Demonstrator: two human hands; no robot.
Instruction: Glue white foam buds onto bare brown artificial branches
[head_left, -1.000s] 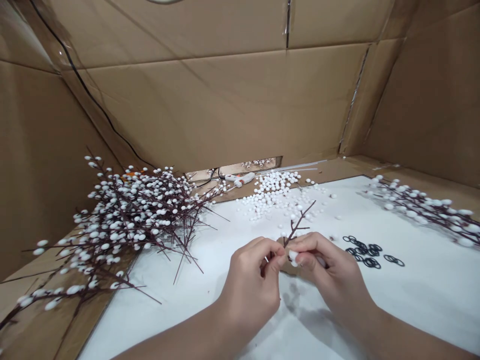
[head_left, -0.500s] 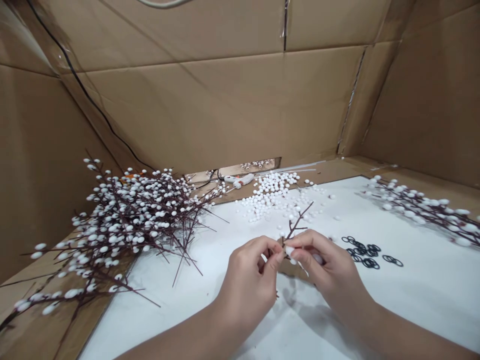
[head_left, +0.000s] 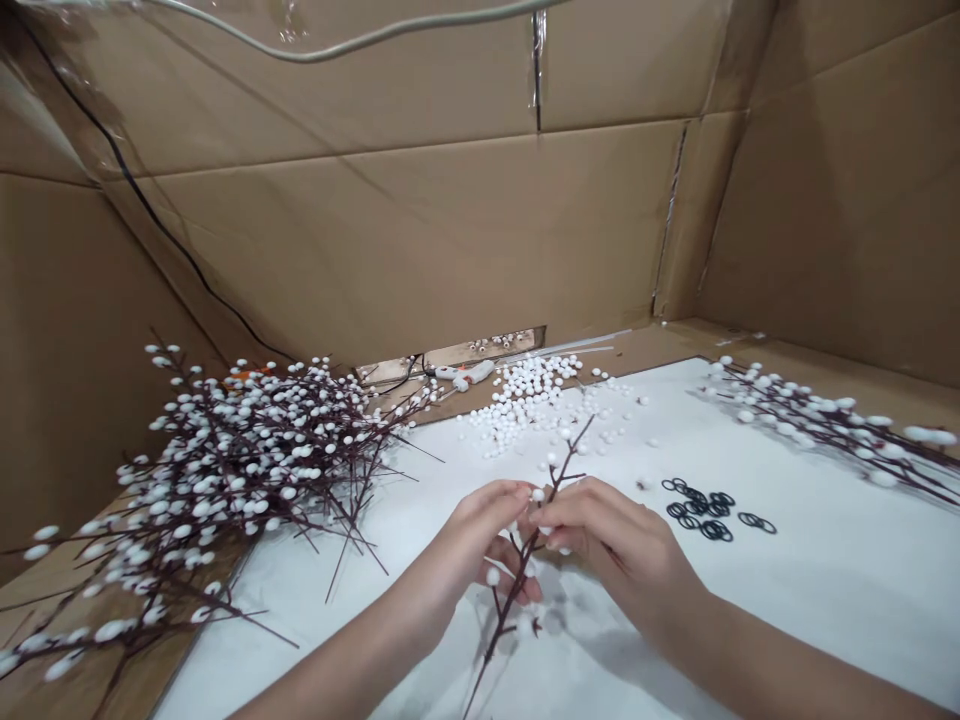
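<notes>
We pinch a thin dark twig (head_left: 511,608) dotted with white foam buds, held between our left hand (head_left: 457,540) and right hand (head_left: 611,545), both closed on it just above the white counter (head_left: 825,600). Black rubber rings (head_left: 697,507) lie right of our hands, and a heap of loose white foam beads (head_left: 532,400) spreads far of the twig, near a glue gun (head_left: 465,373). Budded branches (head_left: 240,470) pile up on the left, with a thinner spray (head_left: 817,420) on the right.

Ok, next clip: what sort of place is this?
Probably a makeshift craft workspace, not a proper workshop: a cardboard enclosure surrounds the work, with a hot glue gun, a pile of white beads and a heap of artificial pussy willow branches nearby.
</notes>
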